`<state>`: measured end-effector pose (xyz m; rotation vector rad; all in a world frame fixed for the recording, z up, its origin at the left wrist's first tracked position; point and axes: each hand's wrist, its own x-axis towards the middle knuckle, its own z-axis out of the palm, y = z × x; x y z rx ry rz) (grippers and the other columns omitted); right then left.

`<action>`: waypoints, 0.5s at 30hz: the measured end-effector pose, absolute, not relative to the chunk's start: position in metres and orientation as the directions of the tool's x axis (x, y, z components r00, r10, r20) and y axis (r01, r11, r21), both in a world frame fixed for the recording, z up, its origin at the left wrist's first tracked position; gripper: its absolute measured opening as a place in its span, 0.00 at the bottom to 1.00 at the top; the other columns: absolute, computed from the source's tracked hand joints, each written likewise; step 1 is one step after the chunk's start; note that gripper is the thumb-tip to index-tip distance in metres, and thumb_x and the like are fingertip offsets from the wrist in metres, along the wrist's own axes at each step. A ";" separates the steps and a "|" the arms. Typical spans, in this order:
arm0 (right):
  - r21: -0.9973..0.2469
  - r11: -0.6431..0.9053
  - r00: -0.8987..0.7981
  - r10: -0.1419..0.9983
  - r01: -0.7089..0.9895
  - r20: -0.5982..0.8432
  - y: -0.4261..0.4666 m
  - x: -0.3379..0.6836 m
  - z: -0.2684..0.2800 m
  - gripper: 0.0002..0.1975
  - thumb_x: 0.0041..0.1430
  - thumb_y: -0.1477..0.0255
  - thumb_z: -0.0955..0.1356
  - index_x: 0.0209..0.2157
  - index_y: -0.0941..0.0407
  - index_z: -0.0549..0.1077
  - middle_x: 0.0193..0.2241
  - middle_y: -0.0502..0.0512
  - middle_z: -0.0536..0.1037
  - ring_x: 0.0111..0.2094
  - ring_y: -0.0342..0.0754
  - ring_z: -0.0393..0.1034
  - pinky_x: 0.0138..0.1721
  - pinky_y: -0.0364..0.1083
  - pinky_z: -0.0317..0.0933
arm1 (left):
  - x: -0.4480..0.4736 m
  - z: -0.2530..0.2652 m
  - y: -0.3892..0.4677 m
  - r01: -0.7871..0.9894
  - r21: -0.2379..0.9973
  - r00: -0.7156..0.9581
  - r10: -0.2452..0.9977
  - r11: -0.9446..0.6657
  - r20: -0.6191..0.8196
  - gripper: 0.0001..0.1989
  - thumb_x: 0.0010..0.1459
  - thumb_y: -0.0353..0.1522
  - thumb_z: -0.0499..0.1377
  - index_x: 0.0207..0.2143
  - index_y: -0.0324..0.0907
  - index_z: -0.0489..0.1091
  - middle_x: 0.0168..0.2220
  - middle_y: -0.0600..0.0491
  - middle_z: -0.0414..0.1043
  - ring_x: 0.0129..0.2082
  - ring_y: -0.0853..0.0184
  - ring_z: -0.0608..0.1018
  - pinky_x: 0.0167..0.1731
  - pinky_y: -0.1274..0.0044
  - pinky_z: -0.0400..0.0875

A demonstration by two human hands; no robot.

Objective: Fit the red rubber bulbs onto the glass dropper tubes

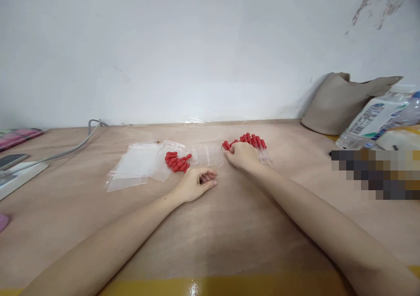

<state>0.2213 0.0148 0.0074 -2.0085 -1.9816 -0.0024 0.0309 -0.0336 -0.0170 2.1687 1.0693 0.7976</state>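
Observation:
My left hand [197,184] rests on the table, palm turned inward, its fingers loosely curled and the thumb apart; nothing shows in it. Just beyond it lies a pile of red rubber bulbs [177,161]. Thin clear tubes [206,155] lie side by side in a row between my hands. My right hand [243,155] is closed, fingertips down at the right end of the tubes; what it pinches is hidden. Behind and beside that hand lies a row of droppers [259,142], red bulbs on clear stems, partly covered by the hand.
Clear plastic zip bags [138,162] lie overlapped left of the bulbs. A grey cable [77,147] runs to a white device [26,178] at the left, near a phone [13,159]. A beige container [337,106] and a plastic bottle [370,116] stand at the right, against the wall.

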 end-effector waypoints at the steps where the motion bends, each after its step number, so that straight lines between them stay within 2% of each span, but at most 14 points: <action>1: -0.219 0.017 0.033 0.975 0.976 0.221 0.016 0.215 0.006 0.17 0.56 0.62 0.59 0.33 0.57 0.74 0.32 0.60 0.75 0.36 0.53 0.70 0.33 0.47 0.60 | 0.031 -0.017 -0.034 0.476 0.721 0.498 0.830 -0.504 0.252 0.12 0.50 0.34 0.59 0.37 0.38 0.71 0.29 0.51 0.73 0.28 0.70 0.73 0.29 0.78 0.70; 7: -0.179 -0.052 0.076 0.989 0.983 0.130 0.033 0.192 0.009 0.13 0.52 0.73 0.63 0.39 0.59 0.73 0.37 0.65 0.75 0.39 0.54 0.70 0.35 0.47 0.61 | 0.030 -0.019 -0.033 0.465 0.733 0.502 0.830 -0.497 0.244 0.12 0.50 0.34 0.59 0.37 0.38 0.71 0.29 0.52 0.73 0.28 0.70 0.73 0.29 0.78 0.70; 11: -0.168 -0.053 0.068 0.994 0.984 0.084 0.040 0.185 0.013 0.12 0.50 0.76 0.64 0.37 0.60 0.74 0.36 0.65 0.75 0.39 0.55 0.70 0.34 0.48 0.62 | 0.030 -0.018 -0.033 0.468 0.734 0.504 0.831 -0.493 0.236 0.12 0.50 0.33 0.59 0.37 0.37 0.71 0.30 0.51 0.73 0.28 0.70 0.73 0.30 0.78 0.71; 15: -0.158 -0.029 0.043 0.996 0.987 0.082 0.032 0.183 0.012 0.12 0.52 0.77 0.62 0.37 0.62 0.73 0.37 0.66 0.74 0.40 0.54 0.70 0.34 0.47 0.61 | 0.030 -0.017 -0.034 0.472 0.724 0.509 0.826 -0.502 0.241 0.11 0.51 0.33 0.59 0.38 0.38 0.71 0.29 0.51 0.73 0.28 0.70 0.73 0.30 0.78 0.71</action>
